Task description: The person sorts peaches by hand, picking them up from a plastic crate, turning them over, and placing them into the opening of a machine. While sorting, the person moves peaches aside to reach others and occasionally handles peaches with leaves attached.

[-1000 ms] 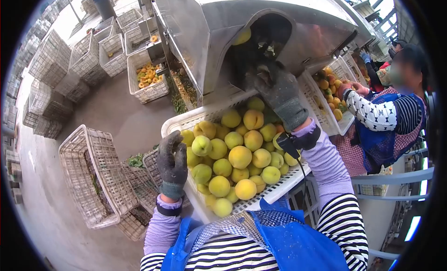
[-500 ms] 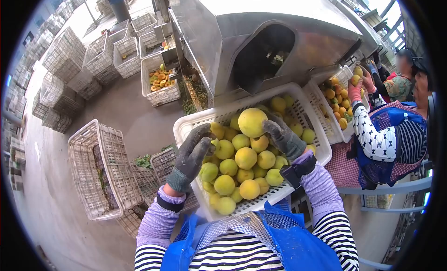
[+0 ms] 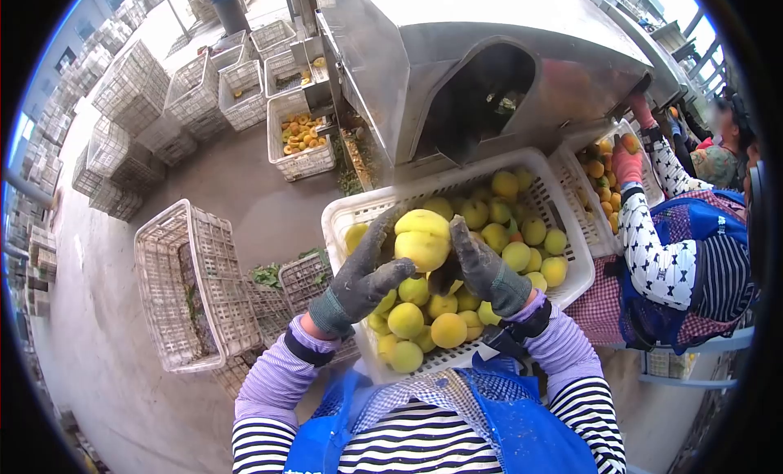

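Observation:
A large yellow peach (image 3: 422, 236) with a groove round it is held up between my two gloved hands, above a white plastic crate (image 3: 342, 217). My left hand (image 3: 355, 274), in a dark grey glove, grips its left side, the thumb low against it. On the other side my right hand (image 3: 493, 270), also gloved, closes on it with the fingers pointing up. Below and around them, several yellow-green peaches (image 3: 449, 330) fill the crate; some are hidden behind my hands.
Beyond the crate stands a metal machine with a dark opening (image 3: 477, 99). An upright-tilted crate (image 3: 200, 286) and stacked crates (image 3: 130, 91) are at left. A crate of cut fruit (image 3: 302, 152) sits behind. At right, a co-worker's gloved hand (image 3: 626, 163) holds fruit.
My left hand has moved in to the peach, which my right hand held before. The peach has come lower and turned, showing its groove. The co-worker's hands have moved apart.

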### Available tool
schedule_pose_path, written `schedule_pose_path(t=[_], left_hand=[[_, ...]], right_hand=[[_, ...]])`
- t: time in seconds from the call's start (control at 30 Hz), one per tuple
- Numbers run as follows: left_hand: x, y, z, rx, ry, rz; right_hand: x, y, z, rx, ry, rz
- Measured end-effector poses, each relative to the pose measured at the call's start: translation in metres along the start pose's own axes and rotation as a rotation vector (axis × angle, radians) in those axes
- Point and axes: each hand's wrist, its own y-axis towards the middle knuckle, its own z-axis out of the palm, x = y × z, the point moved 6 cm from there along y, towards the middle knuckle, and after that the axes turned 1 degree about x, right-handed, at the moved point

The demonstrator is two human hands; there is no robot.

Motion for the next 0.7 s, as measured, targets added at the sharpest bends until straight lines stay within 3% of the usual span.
schedule_pose_path(t=[0.1,0.2,0.23,0.3,0.33,0.37,0.5,0.6,0.7], left_hand=[[0.002,0.003,-0.004,0.03,0.084,0.113],[-0.003,0.008,-0.002,-0.04,0.147,0.063],[-0.002,0.004,0.003,-0.083,0.075,0.011],[-0.008,-0.001,0.025,-0.096,-0.073,-0.029],[-0.007,-0.004,0.027,-0.099,0.186,0.1],[0.002,-0.003,0.024,-0.082,0.143,0.102],[0.005,-0.002,0.023,0.033,0.108,0.088],[0.009,0.0,0.023,-0.007,0.094,0.11],[0.013,-0.001,0.012,-0.215,0.226,0.083]], right_hand=[[0.024,-0.013,0.008,0.056,0.048,-0.138],[0.036,-0.015,0.004,-0.208,-0.118,-0.498],[0.046,-0.027,0.005,-0.406,-0.464,-0.599],[0.056,-0.037,0.015,-0.573,-0.829,-0.864],[0.057,-0.046,0.024,-0.657,-1.008,-0.988],[0.051,-0.045,0.022,-0.6,-0.858,-0.889],[0.062,-0.056,0.024,-0.614,-0.886,-0.827],[0.068,-0.059,0.027,-0.638,-0.969,-0.821],[0.076,-0.056,0.014,-0.778,-1.08,-0.753]])
